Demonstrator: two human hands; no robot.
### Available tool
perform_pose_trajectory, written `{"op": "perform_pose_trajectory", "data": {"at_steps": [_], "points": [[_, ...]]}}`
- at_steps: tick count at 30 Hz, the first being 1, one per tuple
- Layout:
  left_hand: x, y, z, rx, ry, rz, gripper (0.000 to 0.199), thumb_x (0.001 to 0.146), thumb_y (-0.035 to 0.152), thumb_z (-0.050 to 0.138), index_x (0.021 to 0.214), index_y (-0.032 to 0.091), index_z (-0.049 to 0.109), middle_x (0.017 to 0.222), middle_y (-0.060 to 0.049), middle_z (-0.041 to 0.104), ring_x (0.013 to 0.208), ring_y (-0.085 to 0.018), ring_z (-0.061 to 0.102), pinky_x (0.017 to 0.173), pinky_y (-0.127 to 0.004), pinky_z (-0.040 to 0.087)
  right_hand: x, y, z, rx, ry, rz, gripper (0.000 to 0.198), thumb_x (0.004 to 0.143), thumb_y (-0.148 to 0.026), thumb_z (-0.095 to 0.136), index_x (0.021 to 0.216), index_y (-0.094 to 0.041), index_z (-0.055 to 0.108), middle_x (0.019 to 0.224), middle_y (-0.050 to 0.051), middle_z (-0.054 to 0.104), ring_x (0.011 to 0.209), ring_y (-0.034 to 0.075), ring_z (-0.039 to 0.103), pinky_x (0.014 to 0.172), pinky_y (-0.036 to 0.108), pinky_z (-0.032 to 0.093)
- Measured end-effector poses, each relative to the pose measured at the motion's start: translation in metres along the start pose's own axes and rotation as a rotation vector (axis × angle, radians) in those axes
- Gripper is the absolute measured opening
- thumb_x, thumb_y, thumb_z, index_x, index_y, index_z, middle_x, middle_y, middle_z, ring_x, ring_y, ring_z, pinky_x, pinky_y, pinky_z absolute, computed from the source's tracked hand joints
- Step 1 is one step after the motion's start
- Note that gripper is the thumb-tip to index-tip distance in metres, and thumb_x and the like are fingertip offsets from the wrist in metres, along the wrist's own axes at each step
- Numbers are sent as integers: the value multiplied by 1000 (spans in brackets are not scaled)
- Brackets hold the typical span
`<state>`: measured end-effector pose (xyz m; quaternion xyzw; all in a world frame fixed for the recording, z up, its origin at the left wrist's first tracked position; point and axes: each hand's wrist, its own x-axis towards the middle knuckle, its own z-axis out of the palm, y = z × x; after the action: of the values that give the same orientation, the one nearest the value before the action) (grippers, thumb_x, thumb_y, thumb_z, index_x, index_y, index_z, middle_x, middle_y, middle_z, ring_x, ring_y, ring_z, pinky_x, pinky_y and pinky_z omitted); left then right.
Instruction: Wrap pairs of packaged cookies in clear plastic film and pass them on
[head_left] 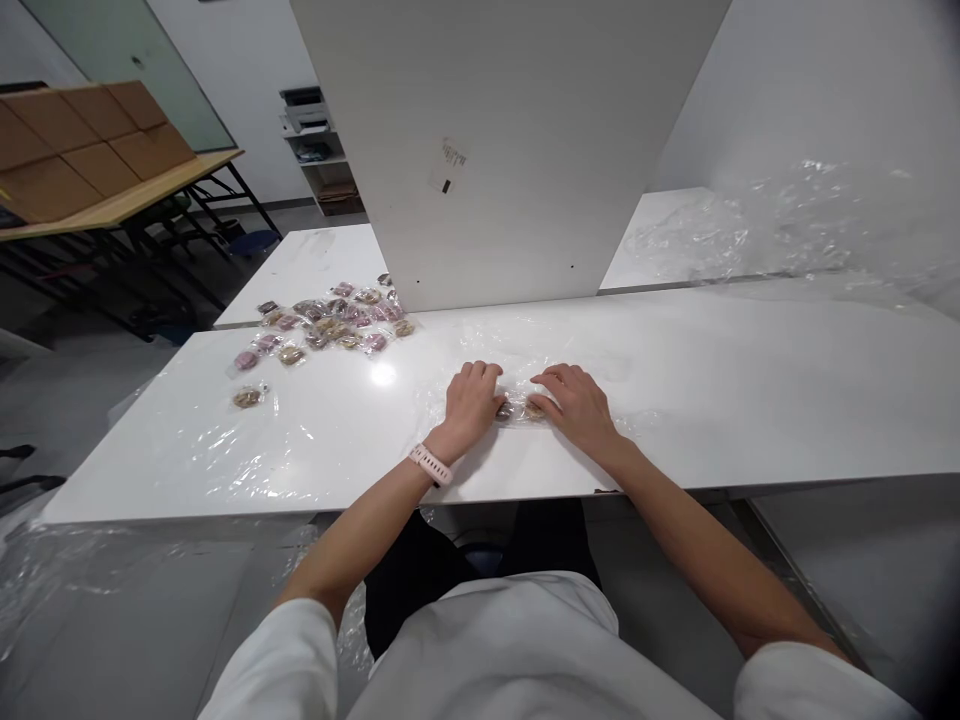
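My left hand [472, 402], with a pale pink watch band at its wrist, curls over a clear plastic film [517, 396] near the table's front edge. Its thumb is against a small dark brown round piece [505, 411]. Opposite it, my right hand [577, 405] has its thumb at a tan round piece [534, 409], with the fingers bent above. Both pieces lie side by side under or in the film, partly covered by my thumbs. How firmly the fingers grip the film is hard to see.
A spread of individually wrapped purple, brown and tan pieces [330, 325] lies at the left of the white table [735, 400]. An upright white panel [510, 150] stands ahead. Crumpled clear plastic [795, 225] is piled at the right; cardboard boxes [90, 150] stand far left.
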<state>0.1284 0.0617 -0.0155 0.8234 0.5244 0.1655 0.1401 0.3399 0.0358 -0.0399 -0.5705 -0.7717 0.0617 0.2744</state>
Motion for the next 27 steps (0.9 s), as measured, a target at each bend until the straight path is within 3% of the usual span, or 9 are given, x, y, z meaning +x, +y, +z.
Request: {"op": "perform_pose_trajectory", "data": {"at_steps": [3,5,8,12,15,19,22,24,27], "points": [[-21,-7,1,56,5,242,34,91,25,67,123,20,57,134,-11,62,123,-28,55,103,-45,41,-21,5,-1,11,-68,-235,35,100,-44,51,125,-24,66,125,9,68,115,26,61,96,44,46],[-29,-17,1,30,-43,265,34,92,27,66,125,22,57,134,-9,63,125,-27,55,105,-45,39,-33,10,-2,59,-97,-274,42,100,-44,50,137,-27,58,134,9,64,121,26,59,100,44,47],[-23,-28,-1,-21,-74,156,21,98,29,56,116,21,64,114,-8,72,108,-25,63,91,-39,44,-35,19,-1,112,-39,-184,38,102,-39,43,131,-25,64,122,8,71,111,25,63,94,42,49],[8,-25,-9,-115,-149,-60,29,101,40,49,100,19,69,81,-6,72,76,-23,64,69,-32,42,-11,23,-2,160,-82,67,37,101,-43,41,106,-24,73,87,4,75,76,21,66,70,34,49],[20,-14,-13,-28,-184,-125,22,96,37,59,97,17,68,86,-8,72,80,-25,65,72,-34,43,4,17,-6,36,-72,151,30,98,-40,50,95,-24,74,85,4,74,72,20,63,66,33,44],[0,0,-8,210,56,132,16,96,19,55,109,15,63,114,-14,68,106,-29,60,93,-42,42,-3,4,-7,-144,163,-93,25,100,-32,51,97,-21,73,101,9,73,93,23,62,83,38,42],[-21,-1,3,227,36,308,24,94,14,53,116,18,59,120,-11,66,111,-27,58,100,-43,40,-18,3,-1,-89,90,-261,29,100,-42,53,115,-22,68,113,9,71,103,24,61,88,39,42],[-23,-10,8,221,-25,309,32,93,8,48,122,20,57,122,-9,66,108,-26,60,98,-43,41,-22,6,5,-80,29,-273,34,101,-44,50,122,-22,65,118,9,70,105,24,61,87,39,44],[-6,-33,5,185,-68,218,40,92,2,43,120,22,62,112,-9,71,100,-25,64,94,-43,44,-13,14,12,-81,12,-199,36,104,-40,40,114,-21,69,105,10,73,95,24,63,83,38,45]]}}
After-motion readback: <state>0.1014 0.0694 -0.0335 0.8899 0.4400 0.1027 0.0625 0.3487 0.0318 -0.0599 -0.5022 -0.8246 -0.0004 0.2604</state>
